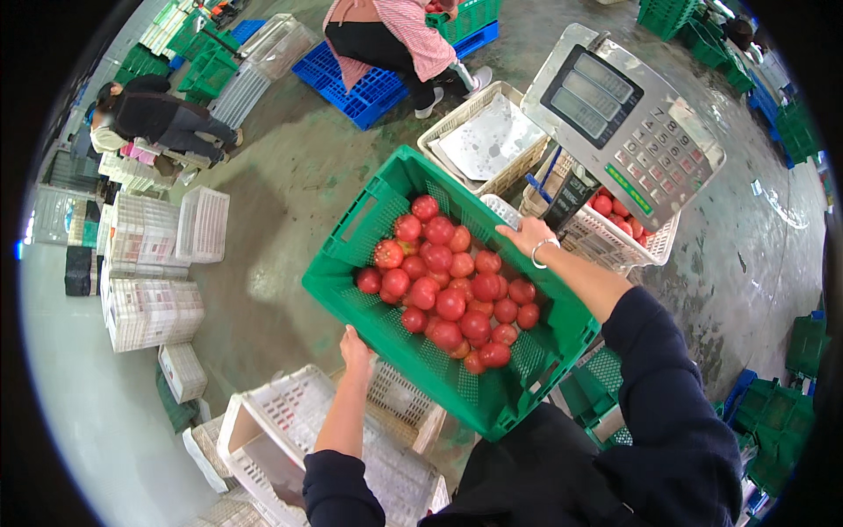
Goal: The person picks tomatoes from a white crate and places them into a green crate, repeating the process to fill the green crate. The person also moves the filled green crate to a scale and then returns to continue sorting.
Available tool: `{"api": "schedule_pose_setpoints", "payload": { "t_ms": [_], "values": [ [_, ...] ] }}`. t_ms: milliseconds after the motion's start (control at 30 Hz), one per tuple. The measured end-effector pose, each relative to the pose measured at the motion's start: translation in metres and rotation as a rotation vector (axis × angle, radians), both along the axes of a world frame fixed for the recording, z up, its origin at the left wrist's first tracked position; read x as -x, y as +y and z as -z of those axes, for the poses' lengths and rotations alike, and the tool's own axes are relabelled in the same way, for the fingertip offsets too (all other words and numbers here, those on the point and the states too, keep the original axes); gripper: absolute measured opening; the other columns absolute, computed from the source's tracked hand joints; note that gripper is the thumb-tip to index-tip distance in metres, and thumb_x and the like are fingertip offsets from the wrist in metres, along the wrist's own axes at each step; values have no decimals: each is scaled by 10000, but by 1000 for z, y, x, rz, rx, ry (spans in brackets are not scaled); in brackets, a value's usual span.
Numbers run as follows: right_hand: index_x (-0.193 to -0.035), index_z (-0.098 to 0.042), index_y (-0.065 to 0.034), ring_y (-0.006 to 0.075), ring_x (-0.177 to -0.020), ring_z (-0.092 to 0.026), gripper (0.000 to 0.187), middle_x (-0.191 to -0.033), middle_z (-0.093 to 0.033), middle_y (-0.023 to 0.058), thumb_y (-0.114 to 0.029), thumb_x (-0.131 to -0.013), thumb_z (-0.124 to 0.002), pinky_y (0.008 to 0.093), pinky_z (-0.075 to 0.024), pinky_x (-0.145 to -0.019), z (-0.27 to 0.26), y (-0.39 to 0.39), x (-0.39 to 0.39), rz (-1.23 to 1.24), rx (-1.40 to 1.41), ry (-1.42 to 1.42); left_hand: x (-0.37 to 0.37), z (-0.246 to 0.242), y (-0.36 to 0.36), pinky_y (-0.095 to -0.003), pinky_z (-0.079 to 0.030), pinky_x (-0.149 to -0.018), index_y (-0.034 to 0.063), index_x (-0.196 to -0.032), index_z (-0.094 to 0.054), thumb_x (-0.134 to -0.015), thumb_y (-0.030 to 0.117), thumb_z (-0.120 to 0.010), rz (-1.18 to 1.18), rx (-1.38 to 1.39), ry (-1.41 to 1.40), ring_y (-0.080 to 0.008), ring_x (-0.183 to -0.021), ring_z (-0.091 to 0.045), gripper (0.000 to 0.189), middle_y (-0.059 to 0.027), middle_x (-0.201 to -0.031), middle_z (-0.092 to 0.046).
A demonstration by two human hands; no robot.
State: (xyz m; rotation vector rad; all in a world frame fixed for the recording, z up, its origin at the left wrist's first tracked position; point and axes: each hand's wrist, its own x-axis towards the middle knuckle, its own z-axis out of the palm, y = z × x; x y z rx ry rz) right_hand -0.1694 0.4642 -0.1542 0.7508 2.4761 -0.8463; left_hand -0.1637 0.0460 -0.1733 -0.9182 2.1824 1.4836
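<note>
Both my hands hold a green plastic crate in front of my body, tilted in the view. Inside it lies a heap of red tomatoes, mostly towards the middle and far end. My left hand grips the crate's near left long side, its fingers partly hidden beneath the rim. My right hand, with a bracelet at the wrist, is closed over the opposite long rim. Just beyond the right hand stands the keypad and display head of a digital scale.
A white crate of tomatoes stands below the scale head, beside a cream crate holding a sheet. White crates are at lower left, stacked crates farther left. A person bends near a blue pallet; another person is upper left.
</note>
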Motion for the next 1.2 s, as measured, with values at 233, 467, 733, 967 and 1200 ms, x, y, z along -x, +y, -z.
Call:
{"api": "schedule_pose_setpoints", "payload": {
  "t_ms": [233, 467, 733, 967, 1200],
  "values": [
    [-866, -653, -42, 354, -876, -617, 613, -894, -649, 195, -631, -751, -531, 429, -486, -764, 26, 12, -7, 97, -108, 51, 14, 42, 7, -277, -457, -506, -21, -1156, -516, -916, 449, -426, 29, -33, -107, -164, -626, -551, 535, -107, -877, -606],
    [-1073, -485, -74, 322, -981, -533, 342, -1020, -538, 143, -260, -813, -608, 409, -453, -804, -2, 20, -189, 126, -111, 467, -19, -5, 5, -334, -511, -595, -26, -1281, -434, -834, 453, -556, 653, 230, -130, -240, -876, -607, 666, -149, -976, -618],
    [-831, -613, -29, 274, -647, -631, 218, -730, -650, 136, -234, -759, -630, 376, -505, -607, 20, -58, -572, 793, 43, -202, -100, -52, 53, -413, -404, -881, 15, -1050, -561, -790, 238, -599, 1376, 466, 554, -353, -1001, -499, 345, -178, -1036, -562],
    [-953, -581, -27, 213, -479, -559, 374, -678, -602, 106, -378, -829, -617, 361, -477, -415, 100, -118, -708, 1655, 554, -435, -233, -86, 131, -338, -495, -731, 43, -969, -603, -810, 148, -600, 1717, -156, 319, -244, -832, -612, 191, -129, -930, -619],
    [-1419, -85, -33, 344, -1149, -474, 1002, -1347, -343, 240, -498, -752, -671, 508, -401, -940, 185, -167, -757, 2649, 1202, 333, -329, 19, 217, -342, -477, -840, 17, -1120, -540, -795, 381, -655, 1805, 25, -324, -224, -972, -609, 501, -145, -1052, -625]
  ]
}}
